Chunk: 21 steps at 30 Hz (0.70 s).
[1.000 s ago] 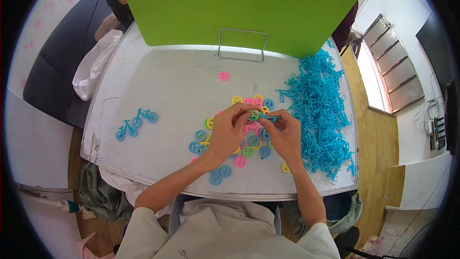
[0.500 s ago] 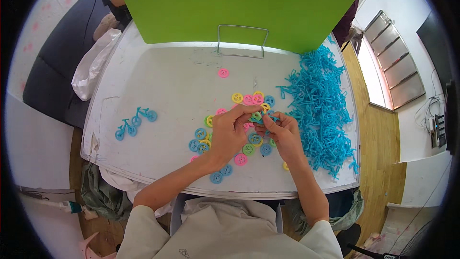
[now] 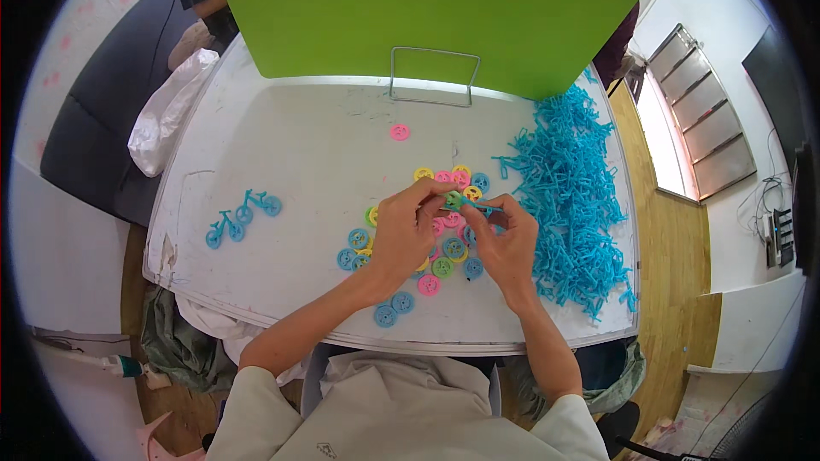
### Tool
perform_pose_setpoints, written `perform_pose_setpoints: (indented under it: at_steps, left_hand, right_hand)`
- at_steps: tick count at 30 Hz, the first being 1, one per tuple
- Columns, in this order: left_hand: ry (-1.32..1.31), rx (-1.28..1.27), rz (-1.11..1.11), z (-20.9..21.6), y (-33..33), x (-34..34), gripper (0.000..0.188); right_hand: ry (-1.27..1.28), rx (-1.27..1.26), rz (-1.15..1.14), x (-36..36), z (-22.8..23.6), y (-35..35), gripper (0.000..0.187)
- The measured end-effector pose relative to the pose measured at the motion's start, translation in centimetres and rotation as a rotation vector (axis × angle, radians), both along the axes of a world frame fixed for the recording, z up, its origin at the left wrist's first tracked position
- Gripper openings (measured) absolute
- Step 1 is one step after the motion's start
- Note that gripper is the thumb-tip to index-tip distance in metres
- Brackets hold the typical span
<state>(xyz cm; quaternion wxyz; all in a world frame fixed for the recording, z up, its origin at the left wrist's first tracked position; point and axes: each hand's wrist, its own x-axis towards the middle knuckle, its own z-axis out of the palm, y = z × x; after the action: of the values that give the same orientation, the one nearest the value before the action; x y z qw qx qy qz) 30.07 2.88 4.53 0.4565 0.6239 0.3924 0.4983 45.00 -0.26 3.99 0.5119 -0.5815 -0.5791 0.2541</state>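
Note:
My left hand (image 3: 403,235) is closed, pinching a small green toy wheel (image 3: 453,201) between thumb and fingers. Against that wheel sits one end of a blue plastic toy bicycle frame (image 3: 485,208), gripped by my closed right hand (image 3: 511,248). Whether the two parts are joined is hard to see. Beneath and around my hands lie loose toy wheels in pink, yellow, blue and green, among them a green wheel (image 3: 442,267) and a blue wheel (image 3: 385,316). My left hand and forearm cover some of them. Two blue toy bicycles (image 3: 272,206) stand together at the left.
A large heap of blue frames (image 3: 571,205) covers the table's right side. One pink wheel (image 3: 400,131) lies apart, farther back. An upright green panel (image 3: 427,8) with a wire stand (image 3: 471,85) closes the far edge. A white bag (image 3: 171,115) hangs at the left edge; another person's arm (image 3: 209,4) shows behind.
Both hands stay over the wheels and have shifted slightly. The blue frame has turned and now points sideways between my hands, with the green wheel a little farther from me.

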Motion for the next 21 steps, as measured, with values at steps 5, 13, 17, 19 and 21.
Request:
perform_pose_setpoints:
  at_steps: [5,13,17,19,21]
  left_hand:
    - [-0.036,0.02,-0.024,-0.9,0.1,-0.1,0.022]
    - [0.037,0.091,0.032,-0.8,0.0,0.0,0.023]
    - [0.086,0.213,0.064,-1.0,0.1,-0.1,0.025]
    - [0.146,0.283,0.09,-0.8,0.0,0.0,0.027]
    - [0.162,0.267,0.082,-0.5,0.0,-0.2,0.027]
  right_hand:
    - [0.14,-0.116,0.05,0.3,0.5,-0.1,0.012]
    - [0.69,-0.342,0.246,1.6,-1.0,0.5,0.018]
    - [0.818,-0.417,0.25,1.1,-0.7,0.3,0.018]
    - [0.781,-0.416,0.218,0.8,-0.5,0.4,0.016]
    - [0.36,-0.275,0.156,0.7,-0.4,0.5,0.014]
